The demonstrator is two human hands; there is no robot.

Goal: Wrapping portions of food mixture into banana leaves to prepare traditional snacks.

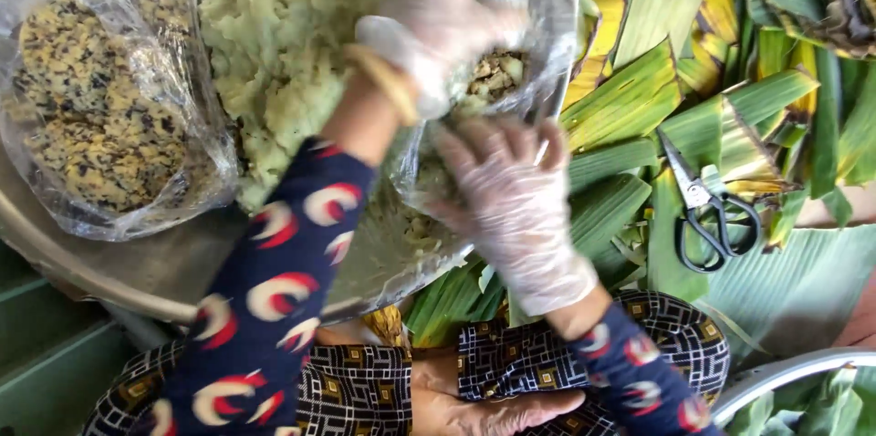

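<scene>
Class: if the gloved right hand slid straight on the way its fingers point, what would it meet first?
Probably the clear plastic sheet with pale dough just past the right hand; its fingertips may already touch it.

Two gloved hands (511,208), one pair of scissors (712,217), one metal basin (137,281).

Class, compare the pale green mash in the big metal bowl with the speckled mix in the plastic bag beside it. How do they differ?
The green mash is one pale colour; the speckled mix is yellow dotted black. The mash lies heaped and uncovered; the mix is wrapped in clear plastic. Both sit in the metal bowl.
</scene>
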